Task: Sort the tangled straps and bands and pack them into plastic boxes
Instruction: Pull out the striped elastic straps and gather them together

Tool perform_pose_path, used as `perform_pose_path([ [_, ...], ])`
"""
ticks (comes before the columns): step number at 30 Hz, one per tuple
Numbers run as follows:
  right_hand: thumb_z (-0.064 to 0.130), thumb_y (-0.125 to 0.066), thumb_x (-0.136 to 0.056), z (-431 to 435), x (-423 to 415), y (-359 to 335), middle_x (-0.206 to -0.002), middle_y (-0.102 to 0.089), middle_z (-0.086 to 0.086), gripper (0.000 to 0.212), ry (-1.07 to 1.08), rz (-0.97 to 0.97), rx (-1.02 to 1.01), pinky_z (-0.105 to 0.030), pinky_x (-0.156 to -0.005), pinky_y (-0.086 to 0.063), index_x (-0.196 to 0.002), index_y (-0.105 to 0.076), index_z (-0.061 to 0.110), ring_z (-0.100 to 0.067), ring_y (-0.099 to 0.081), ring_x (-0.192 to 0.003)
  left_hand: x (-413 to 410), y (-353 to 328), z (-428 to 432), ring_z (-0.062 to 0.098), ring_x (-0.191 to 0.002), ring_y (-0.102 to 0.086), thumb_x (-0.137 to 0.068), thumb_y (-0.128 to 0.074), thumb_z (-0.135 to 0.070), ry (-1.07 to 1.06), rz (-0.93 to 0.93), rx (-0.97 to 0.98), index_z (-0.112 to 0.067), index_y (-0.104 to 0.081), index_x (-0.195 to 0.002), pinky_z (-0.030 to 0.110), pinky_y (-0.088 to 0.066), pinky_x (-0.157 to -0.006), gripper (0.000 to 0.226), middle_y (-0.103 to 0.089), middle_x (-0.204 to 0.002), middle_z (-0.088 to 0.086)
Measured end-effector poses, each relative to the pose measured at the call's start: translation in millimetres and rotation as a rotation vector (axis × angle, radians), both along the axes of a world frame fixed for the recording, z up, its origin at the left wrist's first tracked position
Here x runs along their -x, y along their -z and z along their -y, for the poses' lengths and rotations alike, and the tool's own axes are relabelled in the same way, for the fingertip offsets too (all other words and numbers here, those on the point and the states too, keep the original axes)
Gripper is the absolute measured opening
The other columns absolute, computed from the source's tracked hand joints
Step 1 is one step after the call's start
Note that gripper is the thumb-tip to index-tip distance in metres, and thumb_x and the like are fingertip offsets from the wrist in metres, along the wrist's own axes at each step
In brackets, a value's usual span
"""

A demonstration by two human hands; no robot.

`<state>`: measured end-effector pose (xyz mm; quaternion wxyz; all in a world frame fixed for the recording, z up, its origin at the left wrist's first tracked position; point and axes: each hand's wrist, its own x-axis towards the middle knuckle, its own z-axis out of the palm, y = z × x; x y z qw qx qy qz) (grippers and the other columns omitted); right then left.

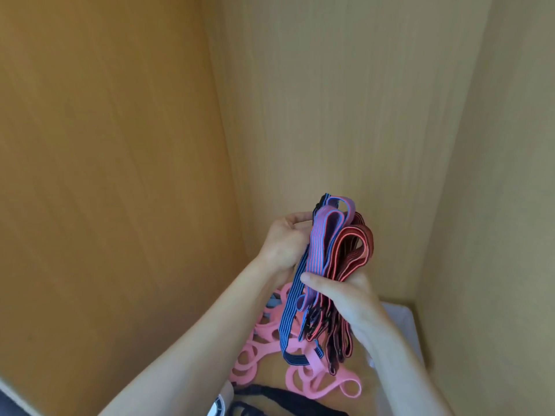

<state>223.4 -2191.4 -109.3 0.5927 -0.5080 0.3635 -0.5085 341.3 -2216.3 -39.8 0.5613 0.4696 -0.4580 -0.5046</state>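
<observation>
Tan wood-grain panels enclose a tall, narrow recess: a warm orange-brown left panel (105, 145), a paler back panel (345, 100) and a right panel (495, 205), all smooth with fine vertical grain. Only a sliver of the brown floor (270, 375) shows between the items lying on it.

A person holds a bundle of straps (339, 250) up in front of the back panel, well above the floor. The flat, ribbed elastic straps are folded into long loops, purple with blue edges on the left and red with dark stripes on the right. The left hand (285, 241) curls its fingers round the bundle's upper left side. The right hand (345, 298) grips it lower down, with the thumb pressed across the purple strap and the fingers wrapped behind. A blue-and-black striped strap (288, 325) dangles from the bundle in a long loop.

On the floor beneath lie pink looped bands (303, 379), soft and matte, with rounded openings. Dark fabric (279, 399) sits at the near edge. A pale translucent object (399, 316), too blurred to identify, rests in the far right corner.
</observation>
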Motion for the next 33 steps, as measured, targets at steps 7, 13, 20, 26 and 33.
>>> perform_pose_path([
  [7,0.012,-0.089,-0.057,6,10,-23,-0.083,-0.075,-0.013,0.031,0.007,0.199,-0.073,-0.047,-0.062,-0.061,-0.085,-0.08,0.024,-0.035,-0.073,-0.068,-8,-11,2,0.007,-0.059,-0.065,-0.09,-0.064,0.007,0.094,0.277,0.071,0.004,-0.057,-0.118,0.019,-0.054,-0.059,0.029,-0.072,-0.088,0.013],
  [13,0.015,-0.078,-0.06,8,15,-30,-0.068,-0.068,-0.015,0.029,-0.124,0.278,-0.197,-0.035,-0.047,-0.056,-0.089,-0.075,0.012,-0.029,-0.068,-0.05,-14,-4,6,0.024,-0.082,-0.066,-0.09,-0.071,-0.005,0.126,0.234,0.006,0.002,-0.061,-0.119,0.033,-0.055,-0.078,0.031,-0.071,-0.108,0.023],
  [20,0.023,-0.072,-0.063,17,16,-39,-0.083,-0.072,-0.024,0.042,-0.171,0.249,-0.25,-0.04,-0.056,-0.061,-0.101,-0.078,0.006,-0.034,-0.07,-0.059,-28,17,-2,0.023,-0.096,-0.063,-0.101,-0.04,-0.058,0.301,0.077,-0.146,-0.013,-0.068,-0.118,0.035,-0.049,-0.089,0.056,-0.068,-0.104,0.006],
  [26,0.025,-0.069,-0.066,34,27,-56,-0.083,-0.07,-0.017,0.024,-0.11,0.304,-0.193,-0.044,-0.074,-0.057,-0.084,-0.08,0.012,-0.034,-0.068,-0.069,-50,55,-19,0.03,-0.108,-0.061,-0.088,-0.062,-0.018,0.569,0.131,-0.127,0.001,-0.06,-0.127,0.044,-0.048,-0.102,0.043,-0.063,-0.119,0.02],
  [33,0.023,-0.06,-0.089,45,45,-58,-0.069,-0.068,-0.009,0.025,-0.011,0.347,-0.125,-0.046,-0.072,-0.06,-0.078,-0.082,0.017,-0.03,-0.069,-0.06,-74,99,-11,0.019,-0.077,-0.063,-0.081,-0.077,-0.004,0.506,0.61,-0.14,-0.007,-0.066,-0.085,0.035,-0.052,-0.082,0.011,-0.068,-0.082,0.005],
])
